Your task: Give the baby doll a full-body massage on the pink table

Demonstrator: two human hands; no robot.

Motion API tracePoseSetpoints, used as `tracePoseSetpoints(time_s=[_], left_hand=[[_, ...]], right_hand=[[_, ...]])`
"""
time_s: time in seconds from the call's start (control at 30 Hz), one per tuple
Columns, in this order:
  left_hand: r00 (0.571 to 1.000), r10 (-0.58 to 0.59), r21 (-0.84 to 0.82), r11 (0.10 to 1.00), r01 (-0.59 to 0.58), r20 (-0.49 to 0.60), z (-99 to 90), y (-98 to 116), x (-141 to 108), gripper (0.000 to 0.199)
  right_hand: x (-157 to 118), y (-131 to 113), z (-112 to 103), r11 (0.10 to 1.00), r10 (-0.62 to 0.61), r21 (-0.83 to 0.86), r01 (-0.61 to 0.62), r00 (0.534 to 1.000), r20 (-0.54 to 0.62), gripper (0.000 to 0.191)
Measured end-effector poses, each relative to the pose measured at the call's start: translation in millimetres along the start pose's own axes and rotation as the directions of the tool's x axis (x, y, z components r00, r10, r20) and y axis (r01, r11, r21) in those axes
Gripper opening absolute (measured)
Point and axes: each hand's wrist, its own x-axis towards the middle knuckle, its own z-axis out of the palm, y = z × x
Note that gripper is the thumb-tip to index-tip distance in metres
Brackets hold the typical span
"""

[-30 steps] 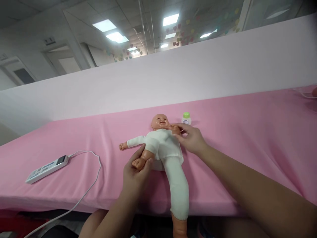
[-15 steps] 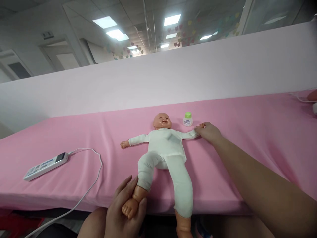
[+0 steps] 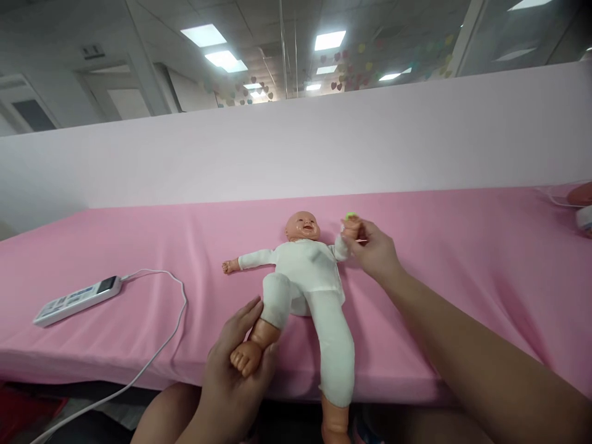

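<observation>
Doll (image 3: 308,262) gripped at ankle by left hand (image 3: 235,376), at wrist by right (image 3: 374,250), bottle (image 3: 350,216) mostly hidden

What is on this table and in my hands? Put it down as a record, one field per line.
Surface: pink cloth, white partition behind
Doll: on its back, white-clothed, head toward the partition
Left hand: around the doll's ankle nearer the white device
Right hand: gripping the doll's arm by its hand
Green cap: partly hidden behind that hand
White device: dark screen, cord running over the table edge

Pink-covered table (image 3: 444,246); lit ceiling panels (image 3: 330,41).
</observation>
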Motion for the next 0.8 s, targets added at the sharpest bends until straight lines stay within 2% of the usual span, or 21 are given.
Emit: tracePoseSetpoints(time_s=[0.03,0.1,0.2,0.3,0.37,0.47,0.6,0.67,0.7,0.8], left_hand=[[1.0,-0.01,-0.065,0.998,0.011,0.016,4.5,2,7,0.053],[0.999,-0.046,-0.133,0.99,0.047,0.014,16.0,5,21,0.056],[0.988,-0.155,-0.18,0.971,0.154,0.008,36.7,8,41,0.06],[0.965,-0.26,-0.195,0.946,0.26,0.024,55.4,13,59,0.061],[0.951,-0.308,-0.187,0.933,0.306,0.022,64.8,16,70,0.059],[0.936,-0.351,-0.151,0.925,0.349,0.02,73.2,18,78,0.057],[0.945,-0.327,-0.127,0.936,0.328,0.026,72.0,19,76,0.059],[0.945,-0.326,-0.136,0.935,0.327,0.026,65.5,20,71,0.059],[0.943,-0.331,-0.137,0.934,0.331,0.027,61.0,20,67,0.059],[0.948,-0.317,-0.144,0.938,0.316,0.015,45.3,20,52,0.059]], right_hand=[[-6,-8,5,0.995,-0.099,-0.009,0.099,0.993,0.061,0.043],[-16,-20,14,0.96,-0.251,-0.081,0.268,0.951,0.179,0.041],[-24,-26,24,0.866,-0.418,-0.141,0.48,0.85,0.322,0.037],[-26,-24,28,0.793,-0.521,-0.092,0.603,0.748,0.41,0.033],[-25,-22,28,0.778,-0.531,-0.08,0.624,0.72,0.446,0.034],[-23,-21,28,0.786,-0.512,-0.081,0.612,0.72,0.468,0.036],[-23,-23,28,0.806,-0.507,-0.05,0.59,0.731,0.456,0.036],[-22,-23,24,0.85,-0.464,-0.037,0.525,0.78,0.42,0.033],[-20,-22,21,0.883,-0.426,-0.018,0.468,0.819,0.384,0.032],[-7,-15,6,0.969,-0.245,0.074,0.235,0.955,0.169,0.033]])
